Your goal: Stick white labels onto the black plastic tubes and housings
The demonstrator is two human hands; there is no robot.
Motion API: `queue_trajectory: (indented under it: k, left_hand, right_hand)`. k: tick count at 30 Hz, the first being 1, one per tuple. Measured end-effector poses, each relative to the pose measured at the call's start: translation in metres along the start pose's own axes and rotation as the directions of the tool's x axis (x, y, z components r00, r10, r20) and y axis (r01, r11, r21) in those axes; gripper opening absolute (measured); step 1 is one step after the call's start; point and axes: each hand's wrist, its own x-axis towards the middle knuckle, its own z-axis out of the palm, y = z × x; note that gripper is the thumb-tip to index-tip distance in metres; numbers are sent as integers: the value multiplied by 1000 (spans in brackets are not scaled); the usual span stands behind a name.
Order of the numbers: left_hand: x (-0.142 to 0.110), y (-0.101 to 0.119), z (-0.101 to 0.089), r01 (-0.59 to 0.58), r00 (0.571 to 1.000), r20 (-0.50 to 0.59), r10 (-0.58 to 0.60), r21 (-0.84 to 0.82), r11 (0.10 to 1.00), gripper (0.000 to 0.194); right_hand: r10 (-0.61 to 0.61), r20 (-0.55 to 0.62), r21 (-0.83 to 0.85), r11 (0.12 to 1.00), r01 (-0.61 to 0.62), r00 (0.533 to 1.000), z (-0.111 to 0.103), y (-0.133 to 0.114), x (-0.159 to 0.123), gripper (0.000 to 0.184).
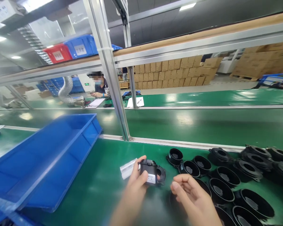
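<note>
My left hand (135, 180) grips a black plastic ring-shaped part (151, 172) with a small white label on its side, lifted a little above the green bench. A white strip of labels (128, 168) lies just behind that hand. Close to the part's right sits my right hand (191, 196), fingers curled loosely, with nothing seen in it. Several more black round parts (217, 182) lie on the bench to the right of both hands, some upright like cups.
A large empty blue tray (49, 157) sits at the left. A metal upright post (113, 78) rises behind the bench, with green conveyor belts (202, 125) beyond. A person sits at a far station (99, 86). Stacked cardboard boxes (174, 73) stand at the back.
</note>
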Motion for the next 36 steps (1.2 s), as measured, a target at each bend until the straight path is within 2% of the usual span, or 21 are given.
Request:
queue_trajectory:
  k: [3,6,8,11,14,18,21,25,29,36]
  left_hand:
    - [0,-2,0,38,998,45,-36,-45,998,58]
    - [-1,-5,-1,64,995,86,-58,-63,996,55]
    - [-2,-6,-1,70,992,106,-63,-65,995,53]
    - [-3,-5,0,52,993,111,-47,-50,997,54]
    - [-3,-5,0,18,996,88,-14,-40,999,57]
    - [-3,-5,-1,18,995,94,-15,-39,999,57]
    - [-3,-7,-4,-5,992,125,2,29,1000,56]
    - [-4,-12,-10,-57,992,120,37,166,985,52]
    - [-5,-13,-12,-69,991,124,41,229,971,52]
    - [-9,-8,-7,-135,989,110,99,390,911,54]
  right_hand:
    - [-109,79,-123,985,118,991,0,11,3,33]
    - [-194,162,-277,932,233,968,2,19,7,54]
    - [-257,205,-330,890,314,944,4,19,8,61]
    - [-361,225,-332,845,419,905,5,14,9,56]
    - [-396,205,-316,838,444,895,5,11,9,43]
    - [-423,147,-243,861,447,894,5,10,10,24]
    - [-383,109,-187,898,397,917,6,5,10,9]
    - [-219,232,-99,964,247,948,8,-1,8,28]
    - [-109,264,-22,993,119,958,11,2,7,34]
    - [-94,248,16,996,93,964,13,10,7,31]
